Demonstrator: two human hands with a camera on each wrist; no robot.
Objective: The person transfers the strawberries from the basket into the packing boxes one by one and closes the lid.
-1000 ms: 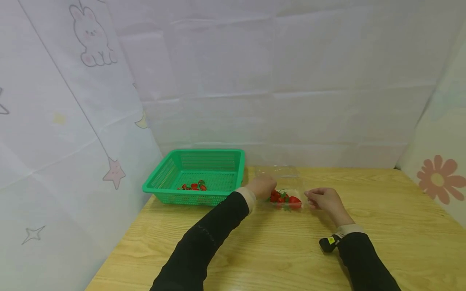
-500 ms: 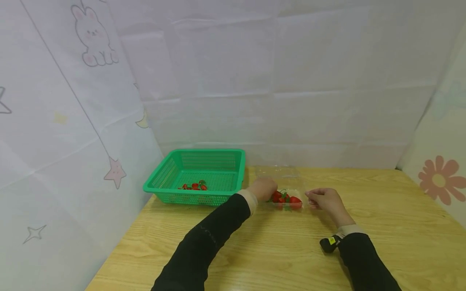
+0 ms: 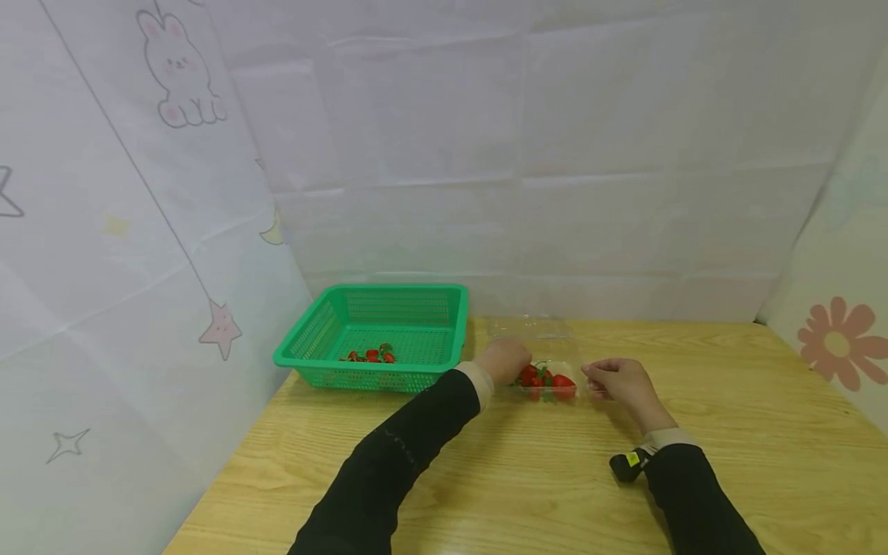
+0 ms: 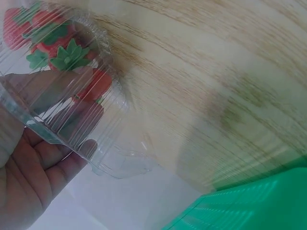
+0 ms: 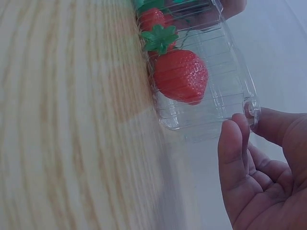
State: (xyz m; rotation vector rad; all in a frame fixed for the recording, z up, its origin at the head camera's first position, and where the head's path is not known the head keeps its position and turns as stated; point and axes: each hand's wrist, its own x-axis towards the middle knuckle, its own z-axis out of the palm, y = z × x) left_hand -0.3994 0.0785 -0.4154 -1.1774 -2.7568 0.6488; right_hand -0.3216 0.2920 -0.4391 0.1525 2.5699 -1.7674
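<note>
The clear plastic box (image 3: pixel 555 370) stands on the table with its lid (image 3: pixel 530 327) folded back. Several strawberries with green leaves lie inside, a large one (image 5: pixel 181 76) toward the right end. My left hand (image 3: pixel 505 359) reaches over the left end. In the left wrist view a digit shows through the plastic beside a strawberry (image 4: pixel 97 85), while other fingers (image 4: pixel 72 165) curl outside the wall. I cannot tell whether this hand grips a strawberry. My right hand (image 3: pixel 620 385) pinches the box's right rim between thumb and fingers, as the right wrist view shows.
A green plastic basket (image 3: pixel 458 327) stands left of the box, with several small strawberries (image 3: pixel 372 354) inside. The wooden table (image 3: pixel 541 486) reaches back to a pale fabric backdrop (image 3: pixel 590 193). A black device (image 3: pixel 627 465) sits on the right wrist.
My left hand has shifted very slightly to the right over the box's left end. The right hand keeps its hold on the rim, and the view has drifted a little.
</note>
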